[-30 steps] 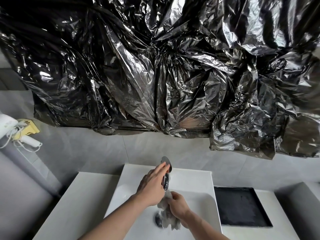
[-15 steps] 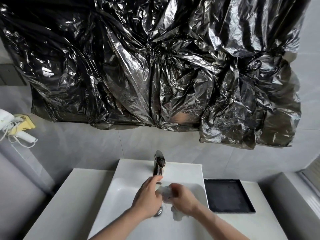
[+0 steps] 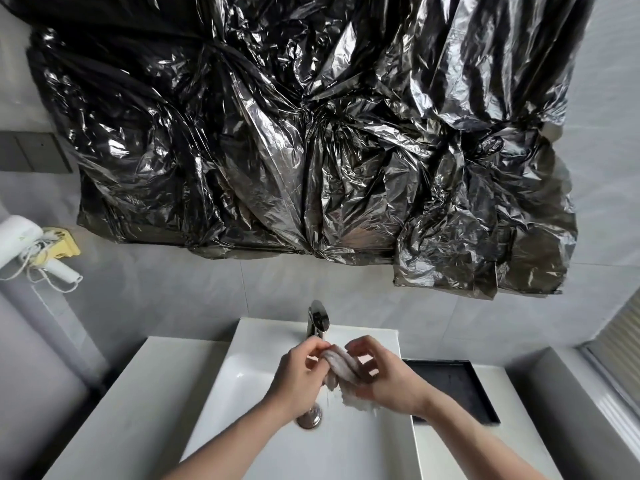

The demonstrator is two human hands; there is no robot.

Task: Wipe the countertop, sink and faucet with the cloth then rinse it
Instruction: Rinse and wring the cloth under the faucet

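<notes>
Both hands hold a wet grey-white cloth (image 3: 341, 367) over the white sink (image 3: 242, 375). The cloth is twisted into a rope between them, and its loose end hangs down under my right hand (image 3: 388, 375). My left hand (image 3: 298, 375) pinches the cloth's left end just in front of the chrome faucet (image 3: 318, 318). The drain (image 3: 309, 418) shows below my left wrist. White countertop (image 3: 138, 393) lies on both sides of the sink.
A black tray (image 3: 457, 382) sits on the counter right of the sink. Crumpled black plastic sheeting (image 3: 311, 150) covers the wall above. A white hair dryer (image 3: 20, 240) hangs on the left wall. A window sill (image 3: 616, 393) is at the right.
My left hand has left the faucet handle and come down to the cloth. Both hands now grip and twist the cloth above the basin. The view has tilted upward.
</notes>
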